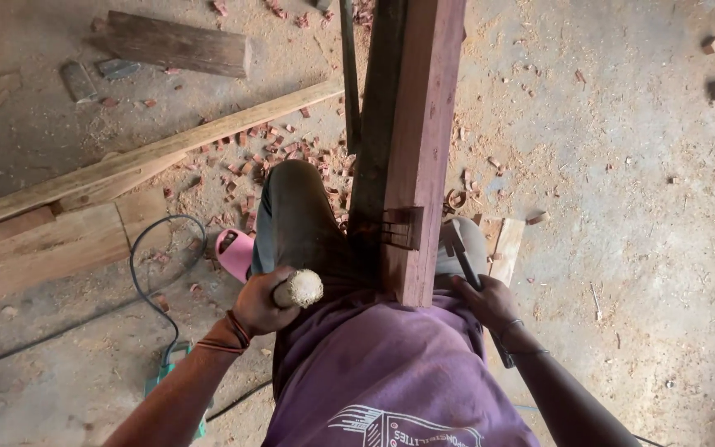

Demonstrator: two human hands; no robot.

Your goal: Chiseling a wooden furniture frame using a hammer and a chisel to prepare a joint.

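Two hands busy: left hand (260, 303) clenched on pale round wooden handle (298, 289), right hand (487, 301) grasping steel chisel (459, 250) beside mortised reddish beam (419, 141).

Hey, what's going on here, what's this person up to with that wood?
A person straddles a long reddish wooden beam that has a mortise cut near its end. The left hand grips the pale wooden handle of a mallet. The right hand holds a chisel beside the beam, not on the cut. Red wood chips and planks lie on the dusty floor.
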